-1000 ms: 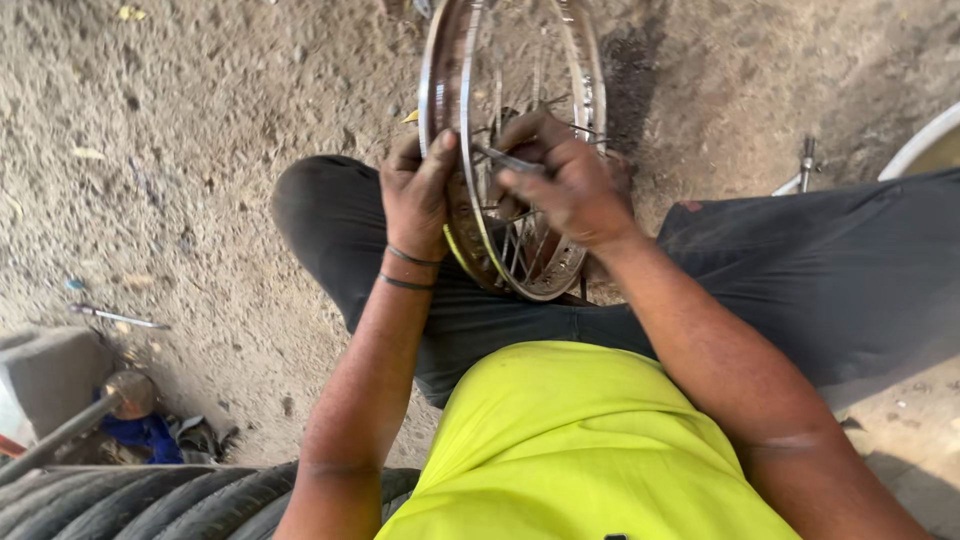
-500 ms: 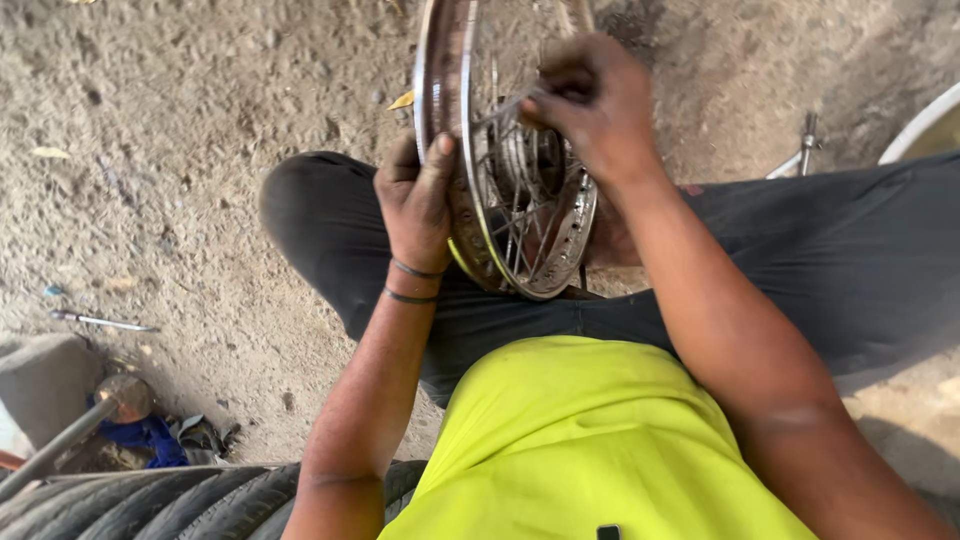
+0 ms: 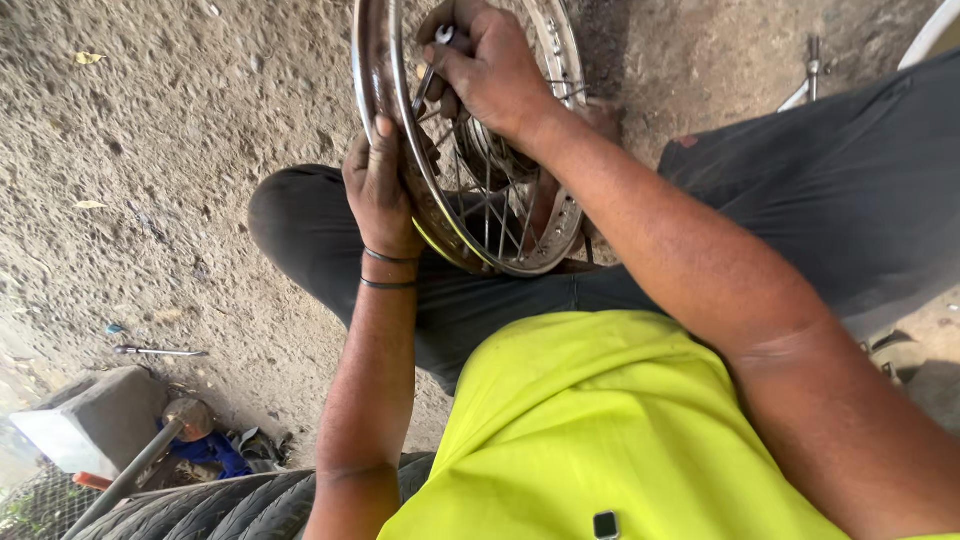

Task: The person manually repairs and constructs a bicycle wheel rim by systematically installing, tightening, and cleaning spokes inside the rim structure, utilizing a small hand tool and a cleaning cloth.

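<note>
Bare, gritty ground runs under my crossed legs, and the spoked wheel rim (image 3: 470, 160) stands upright on my lap, leaning toward the knees. My left hand (image 3: 382, 190) has stayed wrapped around the near edge of the rim, grip pressed shut on the metal, thumb on top. My right hand (image 3: 485, 65) has climbed from the middle of the spokes to the upper part of the rim, and its grip now pinches a thin metal tool (image 3: 432, 62) whose tip points down among the spokes. I judge I have moved on to a spoke higher up. A loose steel rod (image 3: 160, 351) lies well apart on the ground at my left, near a tyre (image 3: 220, 505).
</note>
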`<state>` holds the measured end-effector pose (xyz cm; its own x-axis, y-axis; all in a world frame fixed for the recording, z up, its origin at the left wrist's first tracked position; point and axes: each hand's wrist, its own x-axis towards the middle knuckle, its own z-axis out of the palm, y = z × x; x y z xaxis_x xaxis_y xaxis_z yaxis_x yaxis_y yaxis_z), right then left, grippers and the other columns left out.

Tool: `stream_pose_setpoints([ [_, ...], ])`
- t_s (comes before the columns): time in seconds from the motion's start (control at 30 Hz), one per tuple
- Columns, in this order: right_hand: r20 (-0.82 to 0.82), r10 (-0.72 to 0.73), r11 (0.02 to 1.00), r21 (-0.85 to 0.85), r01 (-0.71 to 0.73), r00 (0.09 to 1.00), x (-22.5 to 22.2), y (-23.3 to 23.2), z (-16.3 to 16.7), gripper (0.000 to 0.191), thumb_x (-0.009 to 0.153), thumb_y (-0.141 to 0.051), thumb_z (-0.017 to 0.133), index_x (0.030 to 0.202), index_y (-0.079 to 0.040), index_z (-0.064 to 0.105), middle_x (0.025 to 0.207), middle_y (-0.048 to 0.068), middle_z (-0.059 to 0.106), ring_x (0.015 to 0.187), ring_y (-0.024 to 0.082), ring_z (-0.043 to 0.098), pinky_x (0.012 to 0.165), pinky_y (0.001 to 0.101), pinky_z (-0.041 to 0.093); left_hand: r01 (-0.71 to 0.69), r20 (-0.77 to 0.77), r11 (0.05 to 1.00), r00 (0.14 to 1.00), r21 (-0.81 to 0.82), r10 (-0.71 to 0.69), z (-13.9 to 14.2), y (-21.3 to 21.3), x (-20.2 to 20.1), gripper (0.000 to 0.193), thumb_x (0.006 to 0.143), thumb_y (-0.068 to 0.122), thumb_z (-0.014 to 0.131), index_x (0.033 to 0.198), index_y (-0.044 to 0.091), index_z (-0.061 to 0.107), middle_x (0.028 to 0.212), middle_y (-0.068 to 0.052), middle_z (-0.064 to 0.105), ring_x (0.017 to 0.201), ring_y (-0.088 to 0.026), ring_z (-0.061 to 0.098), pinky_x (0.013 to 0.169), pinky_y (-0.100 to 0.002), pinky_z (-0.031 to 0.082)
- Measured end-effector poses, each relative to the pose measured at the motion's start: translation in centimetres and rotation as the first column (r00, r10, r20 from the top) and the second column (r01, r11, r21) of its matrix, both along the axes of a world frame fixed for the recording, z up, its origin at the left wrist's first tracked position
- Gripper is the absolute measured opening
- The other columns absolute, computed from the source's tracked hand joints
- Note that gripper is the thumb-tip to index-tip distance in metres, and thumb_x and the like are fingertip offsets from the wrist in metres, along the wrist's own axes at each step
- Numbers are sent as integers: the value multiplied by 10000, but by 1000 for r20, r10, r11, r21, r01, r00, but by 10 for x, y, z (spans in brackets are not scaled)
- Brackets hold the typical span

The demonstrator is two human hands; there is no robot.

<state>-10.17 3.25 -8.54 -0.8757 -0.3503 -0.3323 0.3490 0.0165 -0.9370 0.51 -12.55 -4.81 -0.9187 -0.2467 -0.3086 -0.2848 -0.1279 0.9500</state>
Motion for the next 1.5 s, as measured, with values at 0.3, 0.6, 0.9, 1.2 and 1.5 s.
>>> stream_pose_setpoints([
  [0.3,-349,-72,937,-346,-56,935,102,23,8,85,1127,-36,668,1128,-46,584,1033,92,604,940,207,667,883,320,640,73,-40,991,997,111,-69,-4,-5,-1,395,1109,355,609,1151,-25,707,894,-23,672,756,-85,577,666,-240,457],
  [0.6,-61,-90,933,-355,63,994,72,26,18,181,1079,-65,653,1149,-105,491,946,21,608,819,82,680,623,216,553,32,-17,998,999,50,-31,-8,-13,2,366,1124,351,601,1088,1,702,802,41,537,691,-52,406,596,-227,306],
  [0.9,190,37,999,22,-42,981,-18,-31,-19,204,1055,-204,643,1183,-46,639,922,89,714,646,99,715,578,233,610,39,-50,998,998,-40,-41,-12,-19,1,494,1150,443,507,1102,-2,716,799,15,561,674,-70,433,604,-239,343],
  [1.2,-304,-47,999,9,52,951,10,-19,-23,99,1087,-125,631,1134,-41,652,973,100,725,709,120,749,606,268,649,19,-17,990,1000,137,-17,-11,-19,1,478,1121,423,525,1119,-19,708,826,-25,647,680,-86,536,607,-234,422],
  [1.5,-478,-159,952,-305,7,864,105,-3,15,97,1133,-61,632,1142,-58,536,983,98,559,896,219,609,809,337,569,45,-63,986,997,163,-35,-10,-16,1,398,1131,359,540,1180,-13,677,927,-42,668,800,-105,595,717,-245,485],
])
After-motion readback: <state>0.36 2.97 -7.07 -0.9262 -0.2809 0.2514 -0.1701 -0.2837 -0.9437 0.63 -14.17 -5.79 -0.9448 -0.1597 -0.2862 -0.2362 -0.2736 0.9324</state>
